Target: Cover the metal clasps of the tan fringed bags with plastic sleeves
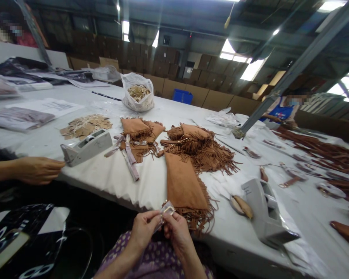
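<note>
At the table's front edge my left hand (145, 228) and my right hand (178, 231) meet, fingertips pinched together on a gold-coloured metal clasp (168, 210) wrapped in clear plastic. Both hands are closed on it; what lies behind the fingers is hidden. Just beyond them lies a brown fringed suede bag (184, 182), its fringe hanging over the edge. More fringed bags (205, 151) are heaped behind it, with a brown strap (174, 142) on top. To the left is another small pile of fringed pieces (136, 130) beside plastic-wrapped straps (130, 155).
Tape dispensers stand left (88, 149) and right (267, 217). A co-worker's hand (42, 169) is beside the left one. Behind are a heap of tan tags (87, 126) and a filled plastic bag (138, 95). A slanted metal post (267, 102) rises at right, near another worker.
</note>
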Demonstrator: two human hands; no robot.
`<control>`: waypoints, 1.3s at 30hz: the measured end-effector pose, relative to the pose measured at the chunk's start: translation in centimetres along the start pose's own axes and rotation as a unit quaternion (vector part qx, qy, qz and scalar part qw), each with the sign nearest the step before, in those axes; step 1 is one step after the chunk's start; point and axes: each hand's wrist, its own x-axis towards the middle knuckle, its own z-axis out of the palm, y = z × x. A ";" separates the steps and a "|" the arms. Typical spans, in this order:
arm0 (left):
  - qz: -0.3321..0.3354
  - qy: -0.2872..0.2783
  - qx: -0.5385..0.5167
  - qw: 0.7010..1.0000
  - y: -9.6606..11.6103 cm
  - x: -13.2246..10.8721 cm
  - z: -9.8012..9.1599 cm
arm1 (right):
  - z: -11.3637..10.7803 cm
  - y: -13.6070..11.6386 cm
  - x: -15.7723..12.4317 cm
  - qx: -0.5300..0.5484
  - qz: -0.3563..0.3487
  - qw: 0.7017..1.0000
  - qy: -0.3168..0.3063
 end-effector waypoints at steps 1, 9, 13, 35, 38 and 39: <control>0.012 -0.001 0.010 1.000 0.0 -0.1 0.1 | 0.0 -0.1 0.0 0.005 0.002 1.000 0.002; 0.151 -0.023 0.172 0.973 0.6 -1.7 0.6 | 0.0 -1.0 0.1 0.012 0.044 0.997 0.060; 0.239 -0.048 0.338 0.909 0.7 -2.2 0.3 | 0.0 -1.5 0.2 0.009 0.061 0.994 0.095; 0.275 -0.066 0.412 0.866 -2.5 -4.3 -8.0 | -2.0 -2.4 -0.6 -0.054 -0.027 0.998 0.016; 0.180 -0.029 0.315 0.932 0.8 -2.5 -5.1 | -1.9 -2.4 -0.6 -0.056 -0.029 0.998 0.015; 0.147 -0.052 0.277 0.948 1.6 -1.8 -3.8 | -1.8 -2.4 -0.7 -0.054 -0.026 0.998 0.014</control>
